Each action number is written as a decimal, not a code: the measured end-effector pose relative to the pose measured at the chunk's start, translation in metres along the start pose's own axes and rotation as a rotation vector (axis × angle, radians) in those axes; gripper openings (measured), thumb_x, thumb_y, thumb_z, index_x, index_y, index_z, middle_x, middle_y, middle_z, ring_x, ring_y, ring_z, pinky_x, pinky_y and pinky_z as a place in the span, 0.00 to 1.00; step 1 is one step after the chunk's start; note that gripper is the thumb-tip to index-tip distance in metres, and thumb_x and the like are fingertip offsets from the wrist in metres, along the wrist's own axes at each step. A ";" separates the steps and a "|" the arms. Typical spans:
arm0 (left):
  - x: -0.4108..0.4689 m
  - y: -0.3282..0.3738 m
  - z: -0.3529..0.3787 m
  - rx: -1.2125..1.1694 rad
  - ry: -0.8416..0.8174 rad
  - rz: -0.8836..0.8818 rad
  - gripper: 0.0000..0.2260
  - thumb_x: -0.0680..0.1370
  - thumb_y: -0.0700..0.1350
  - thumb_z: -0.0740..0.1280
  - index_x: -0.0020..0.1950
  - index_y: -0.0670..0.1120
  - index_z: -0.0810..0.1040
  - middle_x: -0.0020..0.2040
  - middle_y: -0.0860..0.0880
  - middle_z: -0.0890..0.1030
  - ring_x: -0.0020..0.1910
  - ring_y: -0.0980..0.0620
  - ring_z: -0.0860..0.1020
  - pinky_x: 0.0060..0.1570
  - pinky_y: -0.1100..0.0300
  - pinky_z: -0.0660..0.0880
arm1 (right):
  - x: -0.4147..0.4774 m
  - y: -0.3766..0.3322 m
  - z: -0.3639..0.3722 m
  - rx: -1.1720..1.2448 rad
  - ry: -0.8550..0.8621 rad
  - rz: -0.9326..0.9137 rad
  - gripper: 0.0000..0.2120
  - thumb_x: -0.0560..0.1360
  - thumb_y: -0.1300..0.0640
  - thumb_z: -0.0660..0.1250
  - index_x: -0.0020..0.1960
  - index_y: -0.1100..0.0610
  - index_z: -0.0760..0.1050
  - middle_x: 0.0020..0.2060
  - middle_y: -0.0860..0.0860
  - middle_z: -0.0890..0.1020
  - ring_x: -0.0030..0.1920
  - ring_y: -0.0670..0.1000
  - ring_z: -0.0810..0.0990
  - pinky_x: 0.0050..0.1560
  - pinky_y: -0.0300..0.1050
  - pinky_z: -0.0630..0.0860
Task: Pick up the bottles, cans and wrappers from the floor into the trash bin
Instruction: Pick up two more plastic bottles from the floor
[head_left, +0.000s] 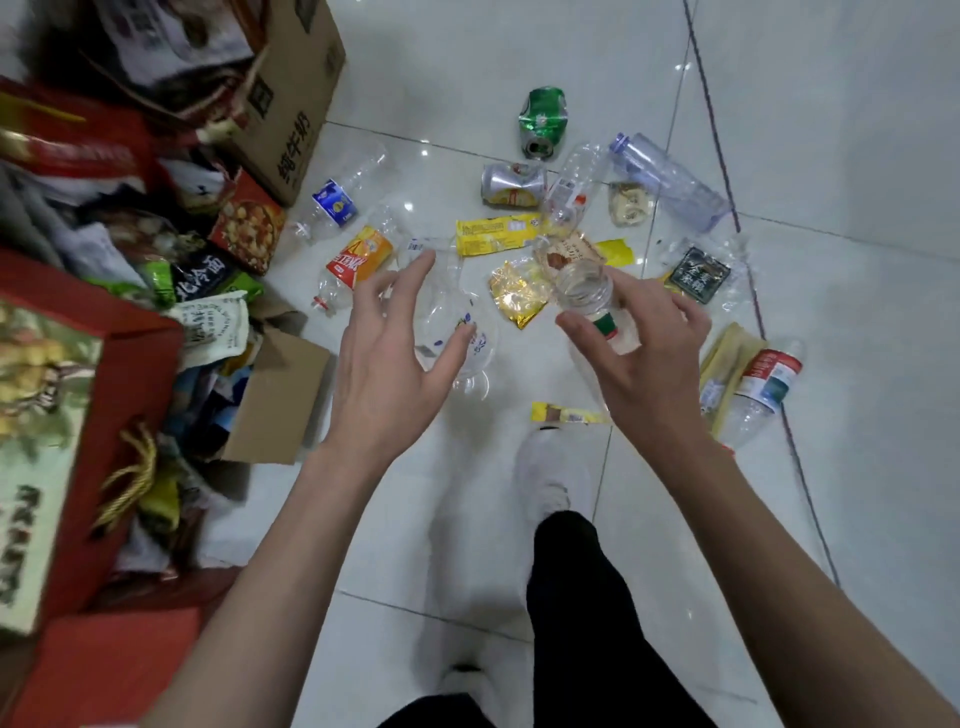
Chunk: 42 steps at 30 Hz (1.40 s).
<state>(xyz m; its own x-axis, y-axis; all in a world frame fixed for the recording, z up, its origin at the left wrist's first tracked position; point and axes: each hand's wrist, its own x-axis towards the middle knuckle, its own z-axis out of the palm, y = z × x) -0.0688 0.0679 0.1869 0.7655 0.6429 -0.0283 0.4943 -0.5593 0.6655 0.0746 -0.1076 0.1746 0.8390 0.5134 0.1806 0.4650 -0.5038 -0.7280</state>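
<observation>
Litter lies spread over the white tiled floor. My left hand (400, 343) hovers with spread, fairly straight fingers over a clear crushed bottle with blue print (460, 312); whether it touches the bottle I cannot tell. My right hand (649, 358) grips a clear bottle with a green-and-red label (584, 293) between thumb and curled fingers. Farther off lie a crushed green can (543, 122), a silver can (514, 184), a blue-labelled bottle (337, 200), an orange-labelled bottle (358, 260), a yellow wrapper (496, 235), a gold wrapper (519, 296) and a large clear bottle (670, 179).
At left stands a heap of packaging: a cardboard box (291, 93), a red gift bag (78, 415) and snack packets. On the right lie a dark wrapper (698, 273) and a red-labelled bottle (769, 384). My white shoe (550, 478) stands by a small yellow wrapper (566, 414).
</observation>
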 end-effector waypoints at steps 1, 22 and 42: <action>-0.007 0.020 -0.018 0.001 -0.010 0.013 0.30 0.79 0.58 0.68 0.78 0.58 0.62 0.69 0.48 0.66 0.59 0.49 0.75 0.61 0.45 0.75 | -0.004 -0.018 -0.021 0.002 0.018 0.020 0.23 0.76 0.37 0.66 0.62 0.52 0.80 0.49 0.36 0.78 0.54 0.26 0.70 0.68 0.55 0.62; -0.240 0.378 -0.125 0.034 -0.288 0.487 0.29 0.78 0.57 0.68 0.78 0.56 0.63 0.69 0.46 0.68 0.65 0.50 0.71 0.62 0.46 0.74 | -0.253 -0.172 -0.413 0.054 0.530 0.445 0.23 0.77 0.39 0.65 0.61 0.56 0.80 0.50 0.45 0.81 0.52 0.45 0.78 0.63 0.67 0.71; -0.656 0.387 0.138 0.069 -0.986 0.560 0.36 0.78 0.56 0.70 0.81 0.52 0.56 0.74 0.46 0.62 0.66 0.45 0.73 0.65 0.48 0.74 | -0.715 -0.003 -0.492 0.213 0.887 1.011 0.11 0.77 0.44 0.73 0.56 0.35 0.75 0.53 0.35 0.81 0.58 0.33 0.78 0.57 0.27 0.71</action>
<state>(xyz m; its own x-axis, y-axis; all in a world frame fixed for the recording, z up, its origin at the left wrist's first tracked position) -0.3224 -0.6428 0.3600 0.8613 -0.3822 -0.3348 -0.0216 -0.6859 0.7274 -0.3876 -0.8148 0.3730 0.7198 -0.6689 -0.1858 -0.4404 -0.2330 -0.8670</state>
